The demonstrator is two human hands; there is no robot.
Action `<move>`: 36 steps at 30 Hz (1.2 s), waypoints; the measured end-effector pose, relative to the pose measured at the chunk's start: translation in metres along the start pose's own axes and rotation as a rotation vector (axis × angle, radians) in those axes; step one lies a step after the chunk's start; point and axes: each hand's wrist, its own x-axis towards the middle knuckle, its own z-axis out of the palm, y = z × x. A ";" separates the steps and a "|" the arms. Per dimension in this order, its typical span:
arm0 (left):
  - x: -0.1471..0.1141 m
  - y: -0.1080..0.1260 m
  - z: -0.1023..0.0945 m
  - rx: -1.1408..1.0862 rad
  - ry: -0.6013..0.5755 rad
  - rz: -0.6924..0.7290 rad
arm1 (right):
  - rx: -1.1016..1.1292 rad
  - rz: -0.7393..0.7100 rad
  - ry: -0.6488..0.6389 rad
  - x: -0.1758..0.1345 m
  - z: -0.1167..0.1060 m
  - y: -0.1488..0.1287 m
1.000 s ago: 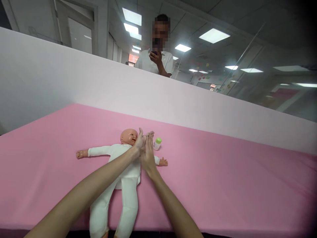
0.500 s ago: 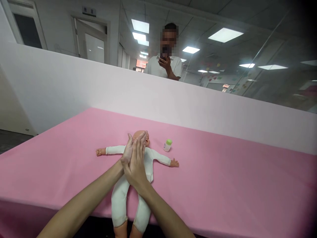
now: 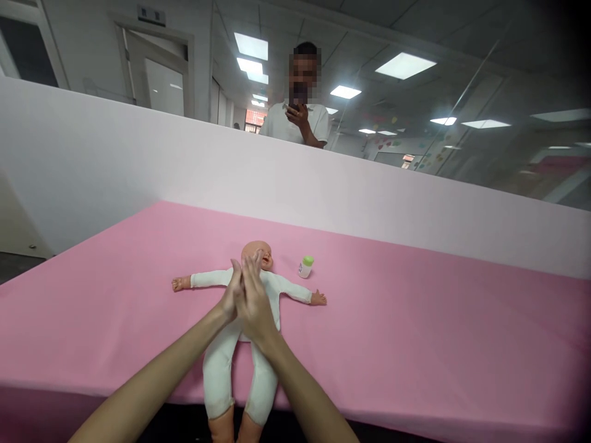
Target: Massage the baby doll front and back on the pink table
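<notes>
My left hand [image 3: 231, 294] and my right hand [image 3: 253, 301] are pressed palm to palm above the chest of a baby doll [image 3: 271, 295]. Their fingers are stretched out and point toward the doll's head; nothing shows between the palms. The doll lies on its back in a pale white suit, arms spread wide, its lower legs reaching past the table's front edge. My hands hide part of its chest and face. Beside its head, to the right, stands a small white bottle [image 3: 305, 267] with a green cap.
A pink cloth [image 3: 392, 320] covers the table. Behind it rises a low white wall [image 3: 295, 184] topped by a glass pane. In or through the glass, a person [image 3: 302, 120] in a white shirt holds a phone. A door [image 3: 157, 80] stands at the back left.
My pressed palms have slid against each other, the right hand a little lower and the left fingertips drawn back. The view has shifted slightly, so the doll and bottle appear further left.
</notes>
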 end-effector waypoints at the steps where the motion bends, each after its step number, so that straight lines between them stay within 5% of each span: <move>1: -0.001 -0.005 -0.006 0.118 0.020 0.011 | 0.008 0.059 0.015 0.004 -0.006 0.008; 6: -0.006 -0.028 -0.053 0.779 0.100 0.027 | -0.090 0.312 0.021 0.000 -0.027 0.072; 10: -0.003 -0.053 -0.085 1.129 -0.039 -0.051 | -0.197 0.376 -0.144 -0.018 -0.023 0.114; 15: -0.001 -0.072 -0.112 1.429 -0.042 -0.063 | -0.414 0.383 -0.219 -0.034 -0.034 0.140; 24: -0.017 -0.057 -0.153 1.736 0.102 0.025 | -0.765 0.368 -0.196 -0.061 -0.079 0.175; 27: -0.019 -0.047 -0.154 1.717 0.159 -0.042 | -0.673 0.445 -0.172 -0.058 -0.083 0.170; 31: -0.013 -0.034 -0.131 1.589 0.197 0.022 | -0.441 0.500 0.022 -0.040 -0.077 0.142; 36: 0.000 -0.042 -0.082 1.288 0.025 0.041 | -0.203 0.392 -0.028 -0.018 -0.042 0.109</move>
